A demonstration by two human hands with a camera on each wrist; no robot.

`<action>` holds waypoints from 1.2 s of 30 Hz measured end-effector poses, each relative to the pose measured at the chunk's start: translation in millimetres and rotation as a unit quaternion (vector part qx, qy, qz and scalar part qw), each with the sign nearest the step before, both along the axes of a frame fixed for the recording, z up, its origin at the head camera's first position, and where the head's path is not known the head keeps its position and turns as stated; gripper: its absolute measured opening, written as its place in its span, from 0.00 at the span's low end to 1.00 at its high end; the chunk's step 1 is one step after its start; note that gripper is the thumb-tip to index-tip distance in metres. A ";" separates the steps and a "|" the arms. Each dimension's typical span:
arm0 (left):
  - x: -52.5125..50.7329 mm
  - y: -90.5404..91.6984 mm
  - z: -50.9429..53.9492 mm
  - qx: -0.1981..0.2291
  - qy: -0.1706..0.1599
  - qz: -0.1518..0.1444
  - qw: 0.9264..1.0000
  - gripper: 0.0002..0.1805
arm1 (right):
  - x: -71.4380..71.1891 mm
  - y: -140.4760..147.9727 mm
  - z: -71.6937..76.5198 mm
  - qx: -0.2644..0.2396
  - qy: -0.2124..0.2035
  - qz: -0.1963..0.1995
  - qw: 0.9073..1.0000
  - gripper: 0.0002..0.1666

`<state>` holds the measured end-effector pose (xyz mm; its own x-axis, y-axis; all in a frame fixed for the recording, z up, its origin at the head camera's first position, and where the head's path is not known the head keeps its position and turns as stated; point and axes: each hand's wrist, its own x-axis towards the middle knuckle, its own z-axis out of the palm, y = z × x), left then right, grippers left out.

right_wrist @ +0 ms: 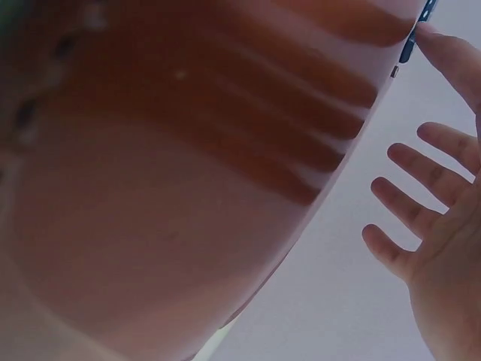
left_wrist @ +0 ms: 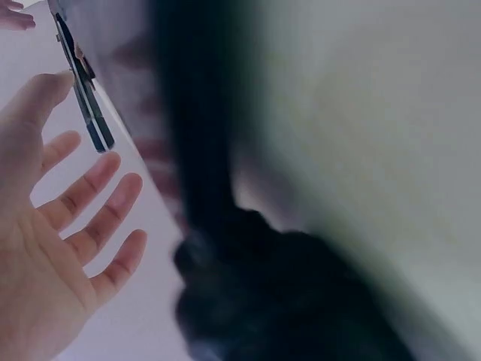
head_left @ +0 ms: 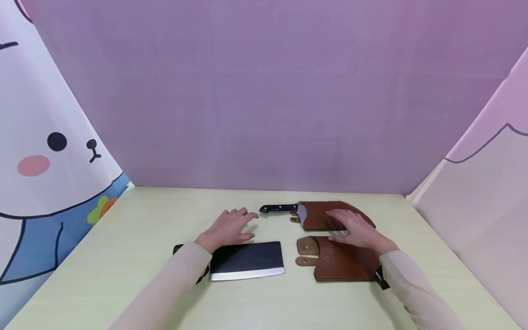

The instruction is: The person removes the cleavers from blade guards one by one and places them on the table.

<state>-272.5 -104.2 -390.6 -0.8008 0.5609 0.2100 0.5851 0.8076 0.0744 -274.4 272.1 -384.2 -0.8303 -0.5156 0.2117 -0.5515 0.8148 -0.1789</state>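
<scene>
Here's the broad cleaver (head_left: 247,261), lying flat below the middle of the frame, dark blade with a bright edge facing the bottom; the left hand (head_left: 228,228) hangs just above its upper side, fingers loose and apart, fingertips towards the centre; over to lower right now, a brown leather sheath (head_left: 346,266), its two snap straps (head_left: 307,261) pointing left; directly above it in the frame, a second, curved leather sheath (head_left: 319,215) covers most of a knife blade (head_left: 302,213), the black riveted handle (head_left: 278,208) sticking out leftward; and the right hand (head_left: 356,230) spans both sheaths from the right, its fingers apart and softly bent; the right wrist view shows those fingers spread beside the brown leather, their dark reflections streaking across it; the left wrist view has an open-fingered palm too, beside a blurred dark shape I cannot identify; pale sleeves (head_left: 173,284) run in from the bottom edge; a pale tabletop (head_left: 123,256) lies under it all; purple cloth (head_left: 264,91) fills the upper frame, a cartoon-printed panel (head_left: 53,105) at far left, a pink-and-white panel (head_left: 486,192) at far right.
</scene>
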 end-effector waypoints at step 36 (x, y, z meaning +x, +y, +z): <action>-44.5 46.4 5.2 -0.004 -0.042 0.084 0.996 0.31 | -37.1 -11.0 -5.0 0.027 -0.048 -0.031 0.998 0.51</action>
<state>-317.0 -57.9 -385.5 -0.8982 0.4184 0.1349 0.4332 0.8945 0.1102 -311.5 261.1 -389.3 -0.8757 -0.4718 0.1025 -0.4828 0.8562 -0.1839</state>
